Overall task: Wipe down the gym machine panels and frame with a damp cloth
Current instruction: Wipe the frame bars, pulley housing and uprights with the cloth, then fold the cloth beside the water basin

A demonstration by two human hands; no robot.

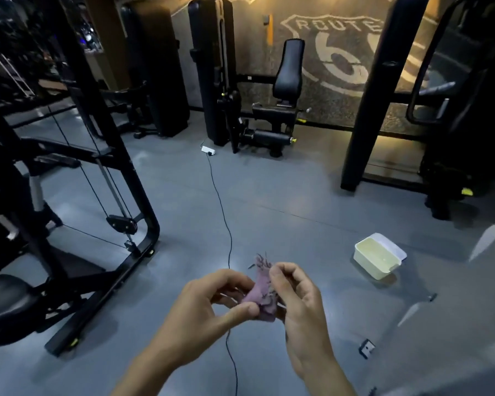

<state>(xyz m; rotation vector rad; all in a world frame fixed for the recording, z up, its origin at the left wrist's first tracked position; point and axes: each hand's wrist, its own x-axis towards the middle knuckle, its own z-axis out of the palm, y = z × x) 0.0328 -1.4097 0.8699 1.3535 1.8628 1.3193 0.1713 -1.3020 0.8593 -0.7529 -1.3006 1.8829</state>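
A small purple cloth [262, 292] with frayed edges is bunched between both hands, low in the middle of the view, above the grey floor. My left hand [209, 304] pinches its lower part with thumb and fingers. My right hand [296, 295] holds its upper right side, fingers curled round it. A black cable machine frame [137, 192] with a pulley and a padded seat stands to my left, an arm's length from the cloth. A second black seated machine [286, 90] stands further off, against the far wall.
A white plastic tub [379, 257] holding pale liquid sits on the floor to the right. A thin black cable [222, 207] runs from a white power strip [208, 150] past my hands. Tall black uprights [366, 110] rise at the right. Small dark bits [367, 347] lie on the floor.
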